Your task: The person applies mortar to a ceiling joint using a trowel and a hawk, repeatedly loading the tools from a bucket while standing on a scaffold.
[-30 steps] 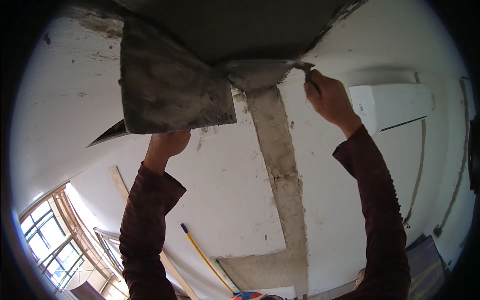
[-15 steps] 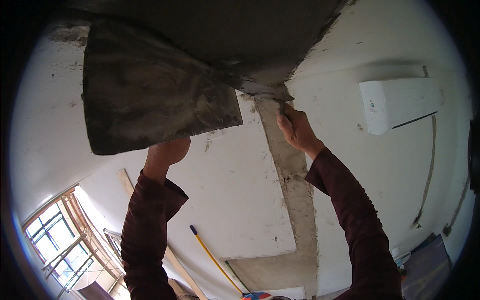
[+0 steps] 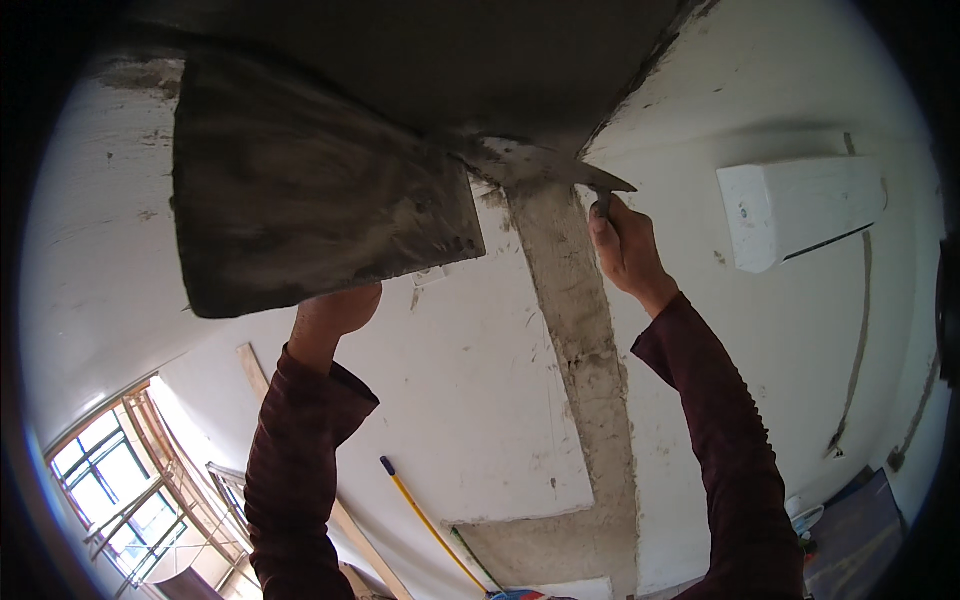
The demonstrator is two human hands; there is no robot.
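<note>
My left hand (image 3: 342, 308) is raised beneath a large flat plasterer's hawk (image 3: 320, 190) with a dark, smeared surface. The fingers are partly covered by the board, but the fist is closed under it. To the right, my right hand (image 3: 630, 250) grips the short handle of a plastering trowel (image 3: 560, 165). The trowel's blade lies close to the dark, plastered surface (image 3: 460, 60) overhead, its left end near the hawk's right corner. Whether the blade touches the surface I cannot tell.
A grey cement strip (image 3: 570, 300) runs down the white wall and turns left near its bottom. A white air conditioner (image 3: 795, 210) hangs at the right. Low in view are a yellow pole (image 3: 430, 520), a wooden plank (image 3: 370, 545) and, at left, a window (image 3: 115, 480).
My right hand and the trowel have shifted right, uncovering more of the top of the cement strip. The hawk sits slightly lower, with my left hand still under it.
</note>
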